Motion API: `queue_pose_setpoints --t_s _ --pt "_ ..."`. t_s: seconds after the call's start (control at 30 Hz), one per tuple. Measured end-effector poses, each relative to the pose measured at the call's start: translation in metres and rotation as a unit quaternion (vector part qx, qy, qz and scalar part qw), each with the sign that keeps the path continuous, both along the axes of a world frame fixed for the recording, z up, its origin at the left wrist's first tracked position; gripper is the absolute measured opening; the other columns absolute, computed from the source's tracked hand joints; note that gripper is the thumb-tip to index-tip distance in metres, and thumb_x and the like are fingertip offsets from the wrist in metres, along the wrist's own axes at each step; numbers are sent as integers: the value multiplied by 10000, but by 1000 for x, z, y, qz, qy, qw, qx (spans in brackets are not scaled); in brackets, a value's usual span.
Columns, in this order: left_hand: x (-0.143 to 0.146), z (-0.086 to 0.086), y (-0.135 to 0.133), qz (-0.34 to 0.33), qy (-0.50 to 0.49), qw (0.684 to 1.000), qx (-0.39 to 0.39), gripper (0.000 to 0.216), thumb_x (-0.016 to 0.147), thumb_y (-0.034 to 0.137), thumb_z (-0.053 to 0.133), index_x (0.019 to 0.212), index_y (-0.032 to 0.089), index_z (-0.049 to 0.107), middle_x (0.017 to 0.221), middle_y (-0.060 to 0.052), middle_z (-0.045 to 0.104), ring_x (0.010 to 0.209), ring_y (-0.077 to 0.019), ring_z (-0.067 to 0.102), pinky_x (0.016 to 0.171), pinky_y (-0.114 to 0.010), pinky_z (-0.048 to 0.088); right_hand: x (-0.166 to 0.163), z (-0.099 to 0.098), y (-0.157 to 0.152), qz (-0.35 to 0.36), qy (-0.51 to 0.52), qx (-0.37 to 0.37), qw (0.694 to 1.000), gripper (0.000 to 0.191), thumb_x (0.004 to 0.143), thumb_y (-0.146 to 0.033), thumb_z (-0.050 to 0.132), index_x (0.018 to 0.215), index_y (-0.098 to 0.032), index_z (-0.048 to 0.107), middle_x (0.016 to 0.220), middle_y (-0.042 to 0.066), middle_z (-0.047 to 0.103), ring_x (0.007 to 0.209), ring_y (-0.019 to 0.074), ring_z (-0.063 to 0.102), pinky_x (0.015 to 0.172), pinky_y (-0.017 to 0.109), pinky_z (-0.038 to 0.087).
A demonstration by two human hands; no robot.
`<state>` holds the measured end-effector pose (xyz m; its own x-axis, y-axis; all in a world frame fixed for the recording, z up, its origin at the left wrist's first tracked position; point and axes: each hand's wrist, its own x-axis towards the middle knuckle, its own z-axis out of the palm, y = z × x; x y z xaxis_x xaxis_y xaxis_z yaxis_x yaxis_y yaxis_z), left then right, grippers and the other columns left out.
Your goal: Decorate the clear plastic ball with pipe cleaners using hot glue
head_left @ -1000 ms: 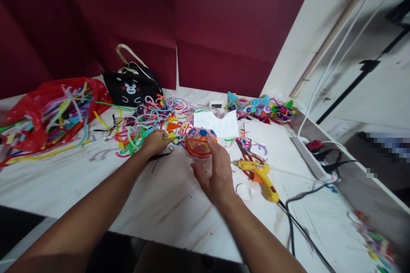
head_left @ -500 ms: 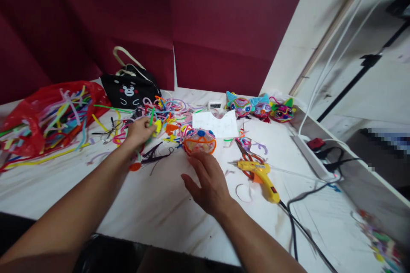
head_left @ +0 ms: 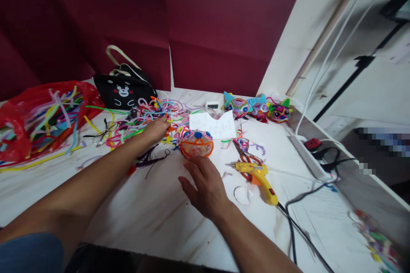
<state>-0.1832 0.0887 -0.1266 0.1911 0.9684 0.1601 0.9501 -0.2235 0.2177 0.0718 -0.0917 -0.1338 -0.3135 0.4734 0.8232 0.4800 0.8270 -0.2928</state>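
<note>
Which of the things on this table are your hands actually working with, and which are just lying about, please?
In hand:
left hand in the pipe cleaner pile
right hand open beside the round ornament

Lying about:
glue gun
scissors
red bag
black bag
three finished faces

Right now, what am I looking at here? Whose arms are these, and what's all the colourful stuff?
No machine: these are a person's own arms, seen from a camera worn on the head, looking down at a white table. The left hand reaches into a pile of pipe cleaners; whether it has a grip on one I cannot tell. The right hand lies open, holding nothing, just before a half-made ball. To the right lie scissors and a yellow glue gun. Behind are three finished faces, a black bag and a red bag of more pipe cleaners.
</note>
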Motion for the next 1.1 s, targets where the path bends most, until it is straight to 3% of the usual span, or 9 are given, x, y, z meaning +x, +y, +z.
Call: queue_pose_setpoints --t_s 0.13,0.27,0.33,0.53,0.67,0.8,0.93,1.1 --pt "-5 9 6 18 -46 999 -4 262 946 354 629 1116 156 650 1147 -82 668 1001 -212 657 875 -425 561 0 -1 1 8 2 -10 1000 194 953 -258 580 1098 -143 636 1063 172 708 988 280 659 825 436 606" --pt "-7 25 0 64 -149 986 29 238 813 373 733 742 172 628 733 -10 641 782 -198 638 740 -341 514 0 0 2 15 1 -24 1000 170 955 -257 568 1064 -155 650 1049 162 713 973 272 657 828 430 600" --pt "-1 31 -9 84 -224 970 48 274 725 409 754 666 205 582 598 13 581 691 -200 616 655 -308 469 0 -1 3 18 1 -38 999 163 955 -267 564 1048 -173 659 1037 152 719 964 268 662 822 427 598" --pt "36 40 -68 35 -434 900 -15 446 663 594 710 845 203 599 604 -14 665 507 -168 594 518 -295 465 0 -4 3 -4 73 -139 988 238 956 -293 540 1141 -176 635 1015 146 732 909 254 699 766 403 602" --pt "59 45 -116 9 -495 866 -70 435 670 570 752 857 203 611 679 -50 735 576 -203 679 537 -314 530 -2 -4 1 1 161 -244 956 335 963 -300 540 1276 -183 532 916 68 752 663 158 691 555 261 560" --pt "77 49 -154 -22 -563 818 -117 333 681 469 802 803 204 642 659 -23 723 578 -185 679 517 -288 536 -2 0 0 45 209 -328 920 281 960 -376 562 1177 -200 594 850 30 753 590 129 680 504 220 534" --pt "89 51 -174 -39 -546 830 -105 257 714 442 772 763 209 675 634 -8 684 515 -141 591 459 -256 475 -1 3 -2 84 220 -379 895 265 954 -435 558 913 -194 661 722 19 710 560 127 655 484 213 507" --pt "91 48 -175 -33 -539 837 -90 240 740 440 737 758 209 674 606 3 643 488 -128 520 445 -256 412 0 6 -3 116 223 -409 877 278 946 -414 551 796 -198 641 646 2 669 519 110 613 496 207 497"
